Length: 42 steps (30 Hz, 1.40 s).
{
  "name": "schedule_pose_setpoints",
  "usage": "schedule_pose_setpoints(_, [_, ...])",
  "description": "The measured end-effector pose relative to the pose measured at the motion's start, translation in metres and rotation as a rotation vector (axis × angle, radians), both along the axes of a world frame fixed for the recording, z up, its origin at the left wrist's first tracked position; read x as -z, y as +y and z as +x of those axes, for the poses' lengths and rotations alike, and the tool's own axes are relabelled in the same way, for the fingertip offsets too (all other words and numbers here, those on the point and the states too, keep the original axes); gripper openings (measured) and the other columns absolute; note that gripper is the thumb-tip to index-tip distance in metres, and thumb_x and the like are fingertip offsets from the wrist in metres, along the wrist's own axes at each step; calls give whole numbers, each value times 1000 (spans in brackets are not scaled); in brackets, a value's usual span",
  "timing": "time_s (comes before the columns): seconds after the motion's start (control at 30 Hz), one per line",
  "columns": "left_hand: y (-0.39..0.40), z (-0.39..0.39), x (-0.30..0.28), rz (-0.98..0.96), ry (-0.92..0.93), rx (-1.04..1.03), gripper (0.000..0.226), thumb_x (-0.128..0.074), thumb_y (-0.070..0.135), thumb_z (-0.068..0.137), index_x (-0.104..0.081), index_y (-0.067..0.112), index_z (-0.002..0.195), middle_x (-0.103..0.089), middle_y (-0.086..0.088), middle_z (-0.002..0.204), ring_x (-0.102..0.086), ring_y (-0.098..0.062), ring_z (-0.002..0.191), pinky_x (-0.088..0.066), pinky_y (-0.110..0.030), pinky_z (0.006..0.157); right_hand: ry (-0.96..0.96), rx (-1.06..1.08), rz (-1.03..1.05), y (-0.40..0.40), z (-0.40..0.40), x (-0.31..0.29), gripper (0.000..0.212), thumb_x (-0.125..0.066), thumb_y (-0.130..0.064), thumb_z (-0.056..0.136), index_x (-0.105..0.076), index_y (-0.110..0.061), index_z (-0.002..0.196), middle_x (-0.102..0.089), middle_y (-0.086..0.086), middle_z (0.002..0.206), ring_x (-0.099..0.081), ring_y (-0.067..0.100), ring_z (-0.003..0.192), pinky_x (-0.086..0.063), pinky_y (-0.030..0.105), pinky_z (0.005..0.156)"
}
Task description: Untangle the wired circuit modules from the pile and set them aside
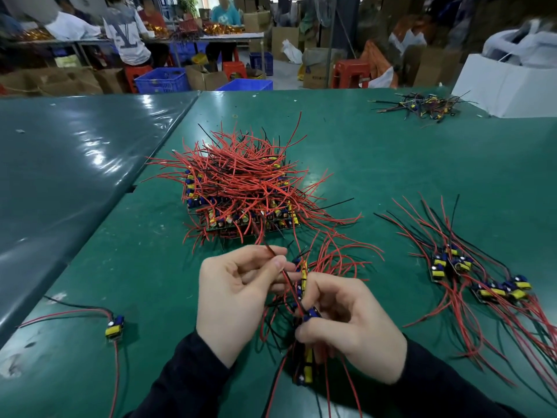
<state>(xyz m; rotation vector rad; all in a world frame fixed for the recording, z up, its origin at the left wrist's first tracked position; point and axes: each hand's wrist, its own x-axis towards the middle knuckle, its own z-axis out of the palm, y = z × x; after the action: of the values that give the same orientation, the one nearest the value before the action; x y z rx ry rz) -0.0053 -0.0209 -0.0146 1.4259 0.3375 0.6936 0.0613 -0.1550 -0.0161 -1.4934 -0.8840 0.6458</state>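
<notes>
Left hand [238,300] pinched a wire [272,251]; right hand [346,324] gripped a modules bunch [304,297] near the mat's [422,164] front edge. Pile [241,191] mid-mat. Risked snagging, tearing leads if yanked.

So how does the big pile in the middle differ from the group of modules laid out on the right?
The big pile is a heaped tangle, its wires crossing every way; the group on the right lies flat, its wires running roughly one way. The pile holds far more modules, stacked on boards and mostly buried under wire; the group's few modules show plainly. Both have red and black wires with blue and yellow parts, on the green table.
</notes>
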Motion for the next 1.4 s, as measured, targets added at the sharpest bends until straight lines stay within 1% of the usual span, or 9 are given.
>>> schedule_pose_setpoints(0.37, [9,1,-5,-20,-33,-87,12,-62,-11,80,-68,-1,81,-72,-15,67,-71,-27,59,-54,-21,50,41,-147,-9,-3,1,1,23,-60,-2,57,-43,-17,62,-49,18,62,-42,18,40,-37,20,38])
schedule_pose_setpoints(0.53, [8,1,-5,-25,2,-57,13,-61,-13,80,-66,-2,77,-70,-16,65,-71,-28,58,-54,-23,50,34,-214,-31,-4,3,2,21,-59,-8,61,-43,-21,60,-48,10,58,-43,17,40,-35,21,41])
schedule_pose_setpoints(0.63, [9,0,-7,-74,-5,-37,5,-65,-4,78,-68,-2,80,-72,-19,70,-72,-30,64,-55,-23,54,63,-211,-47,-1,3,1,17,-64,-33,71,-54,-21,64,-50,7,59,-45,18,53,-36,28,49])
schedule_pose_setpoints(0.77, [4,-3,-11,-97,-22,4,12,-70,14,68,-75,7,76,-73,-16,75,-72,-27,70,-57,-25,62,19,-36,-91,3,5,5,36,-62,-50,76,-65,-14,78,-63,7,67,-59,21,60,-40,17,50])
schedule_pose_setpoints(0.87, [-2,-3,-13,-64,-17,35,13,-72,20,62,-76,11,70,-74,-10,78,-70,-18,70,-54,-21,65,39,-21,-65,4,7,7,25,-60,-40,83,-65,-15,81,-68,8,71,-67,27,61,-50,37,58])
schedule_pose_setpoints(0.97, [-6,-2,-13,-112,18,59,18,-73,22,57,-76,8,68,-74,-8,76,-66,-8,64,-49,-14,60,-195,10,-129,1,11,7,27,-55,-47,86,-62,-23,76,-67,13,68,-65,28,58,-50,41,54])
schedule_pose_setpoints(1.07, [-7,-4,-17,-172,40,119,25,-71,29,60,-77,10,74,-72,-8,72,-52,-6,51,-41,-12,48,-429,53,-134,-2,14,5,39,-49,-46,91,-62,-13,76,-63,4,61,-58,21,55,-50,40,59])
schedule_pose_setpoints(1.17, [-3,-5,-19,-278,63,159,27,-67,35,62,-77,13,74,-68,-4,65,-46,-6,46,-37,-13,45,-514,29,-99,-2,12,3,41,-50,-40,95,-61,-12,68,-63,-5,54,-57,8,49,-49,34,57])
schedule_pose_setpoints(1.4, [5,-5,-22,-505,124,189,14,-58,14,72,-69,4,74,-68,-10,67,-55,-6,44,-43,-12,39,-657,113,-46,-5,12,2,41,-52,-33,96,-49,-12,60,-44,3,47,-37,18,44,-39,36,47])
